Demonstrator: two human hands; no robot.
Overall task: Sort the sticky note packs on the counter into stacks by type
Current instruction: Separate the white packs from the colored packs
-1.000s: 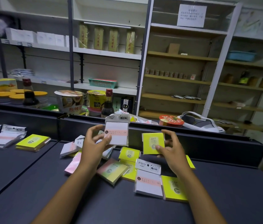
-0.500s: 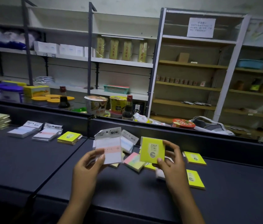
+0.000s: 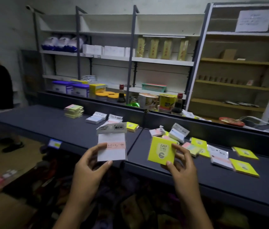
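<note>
Both packs have swung left toward the sorted stacks (image 3: pixel 73 110); my left hand (image 3: pixel 89 164) pinches the white pack (image 3: pixel 111 146), my right hand (image 3: pixel 182 164) the yellow pack (image 3: pixel 161 150); either fingertip grip could slip.

The pack (image 3: pixel 111 146) in the left hand (image 3: pixel 89 169) is white with a pale pink band across its middle and a grey header card. The pack (image 3: pixel 162 150) in the right hand (image 3: pixel 182 166) is bright yellow-green with a white badge printed "2207". The worktop (image 3: pixel 47 119) is dark blue-grey. On it lie more yellow-green packs (image 3: pixel 244 167), white packs with pink bands (image 3: pixel 219 157), and a stack (image 3: pixel 74 110) of pastel pink, green and yellow. Purple-lidded tubs (image 3: pixel 71 88) stand behind.
</note>
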